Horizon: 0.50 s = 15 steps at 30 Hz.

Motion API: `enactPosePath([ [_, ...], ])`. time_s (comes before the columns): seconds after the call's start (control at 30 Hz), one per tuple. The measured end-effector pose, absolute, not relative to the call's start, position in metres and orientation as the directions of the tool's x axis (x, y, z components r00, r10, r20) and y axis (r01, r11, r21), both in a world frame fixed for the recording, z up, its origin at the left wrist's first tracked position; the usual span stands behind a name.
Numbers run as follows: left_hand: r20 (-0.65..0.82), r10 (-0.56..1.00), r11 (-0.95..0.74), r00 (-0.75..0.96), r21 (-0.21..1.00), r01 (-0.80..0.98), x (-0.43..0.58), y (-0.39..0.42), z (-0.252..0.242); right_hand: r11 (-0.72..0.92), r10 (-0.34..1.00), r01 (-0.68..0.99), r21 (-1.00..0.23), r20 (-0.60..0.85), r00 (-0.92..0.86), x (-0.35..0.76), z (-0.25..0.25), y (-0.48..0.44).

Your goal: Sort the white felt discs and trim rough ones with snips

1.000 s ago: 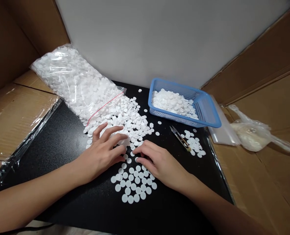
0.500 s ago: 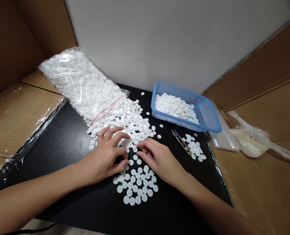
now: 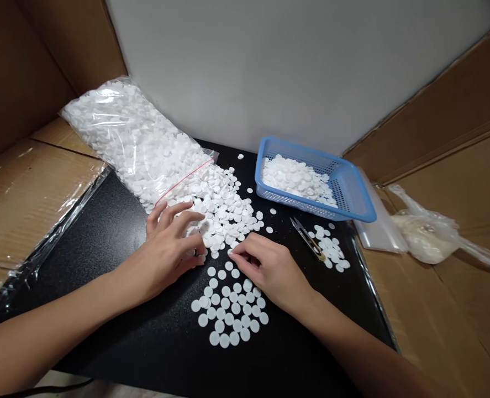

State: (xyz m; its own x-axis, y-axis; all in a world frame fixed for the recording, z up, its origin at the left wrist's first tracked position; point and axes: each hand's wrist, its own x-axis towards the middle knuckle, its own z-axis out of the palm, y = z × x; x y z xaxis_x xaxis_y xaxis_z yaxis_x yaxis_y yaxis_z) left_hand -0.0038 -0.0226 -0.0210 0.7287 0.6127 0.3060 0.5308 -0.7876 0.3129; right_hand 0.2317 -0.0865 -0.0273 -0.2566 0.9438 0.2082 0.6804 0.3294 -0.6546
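Observation:
My left hand point(image 3: 168, 246) lies on the black mat point(image 3: 116, 243) with its fingers spread over the near edge of a loose heap of white discs point(image 3: 222, 210). That heap spills from an open clear bag of discs point(image 3: 132, 143). My right hand point(image 3: 269, 268) rests beside it, its fingertips pinched at the heap's near edge on what seems to be a single disc. Just in front of both hands lies a flat patch of spread discs point(image 3: 230, 309).
A blue basket point(image 3: 350, 193) holding white discs stands at the back right. Small snips point(image 3: 306, 237) lie beside another little cluster of discs point(image 3: 331, 251). Cardboard walls stand left and right, and a crumpled plastic bag point(image 3: 425, 235) lies at the right.
My left hand has moved up and left onto the loose heap. My right hand's fingertips have drawn up to the heap's edge. The view has shifted slightly.

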Motion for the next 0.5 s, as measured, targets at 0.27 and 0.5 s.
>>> enactPosePath([
  [0.27, 0.438, 0.534, -0.842, 0.723, 0.198, 0.502, 0.0, -0.024, -0.025, 0.067, 0.975, 0.63, -0.774, -0.082, -0.206, 0.248, -0.013, -0.091],
  [0.5, 0.436, 0.552, -0.831, 0.711, 0.215, 0.513, 0.002, -0.023, -0.02, -0.079, 0.977, 0.596, -0.799, -0.18, -0.112, 0.25, -0.014, -0.088],
])
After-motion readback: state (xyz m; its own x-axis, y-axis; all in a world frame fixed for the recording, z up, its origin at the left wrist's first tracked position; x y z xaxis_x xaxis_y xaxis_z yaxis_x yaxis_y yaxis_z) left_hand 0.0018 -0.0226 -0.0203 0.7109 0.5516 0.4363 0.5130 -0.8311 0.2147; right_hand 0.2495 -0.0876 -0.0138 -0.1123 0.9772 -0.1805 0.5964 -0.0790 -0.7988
